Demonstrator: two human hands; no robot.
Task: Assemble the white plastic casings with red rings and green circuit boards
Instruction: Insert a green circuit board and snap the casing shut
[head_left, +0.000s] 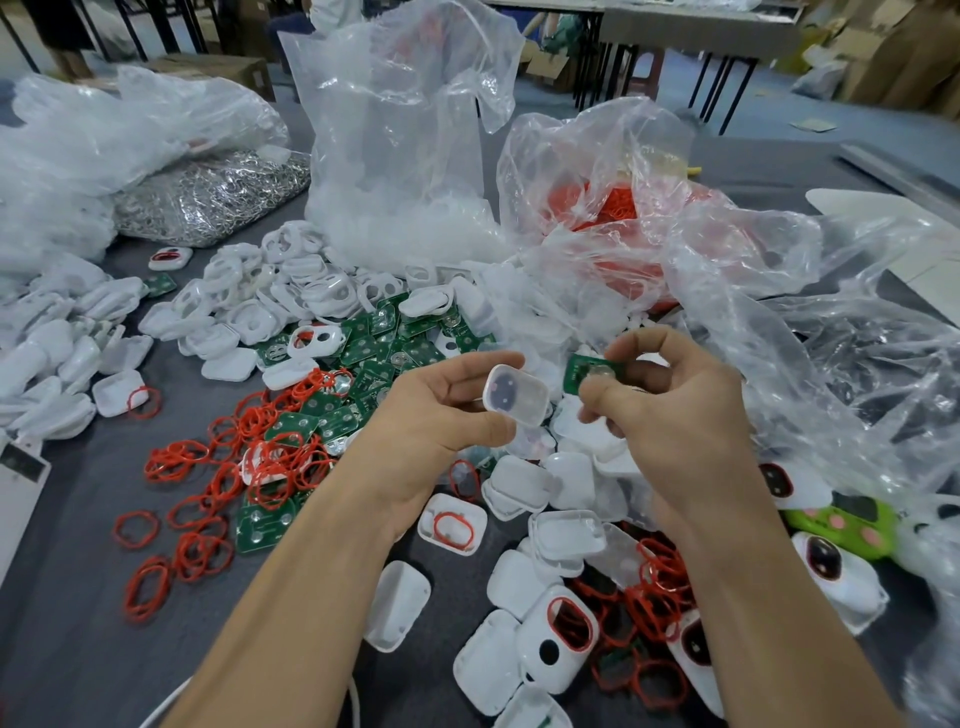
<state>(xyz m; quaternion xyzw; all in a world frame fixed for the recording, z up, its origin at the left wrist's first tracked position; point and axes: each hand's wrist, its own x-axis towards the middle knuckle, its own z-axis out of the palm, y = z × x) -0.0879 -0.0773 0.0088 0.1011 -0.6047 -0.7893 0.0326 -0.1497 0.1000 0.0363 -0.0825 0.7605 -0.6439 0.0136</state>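
Observation:
My left hand (436, 415) grips a white plastic casing (515, 395) between thumb and fingers, its hollow side facing me. Just to its right, my right hand (670, 410) pinches a green circuit board (584, 375) with a round metal dome on it. Casing and board are a short gap apart, above the table. Loose red rings (244, 467) lie scattered at the left, mixed with more green boards (374, 353). White casings (291, 301) are heaped behind, and more lie below my hands (566, 535).
Crumpled clear plastic bags (395, 130) stand behind the piles; one holds red rings (613, 202), another metal clips (208, 197). More bag plastic spreads at the right (831, 338). A green toy-like case (841, 525) lies at the right edge. The table (78, 649) is grey.

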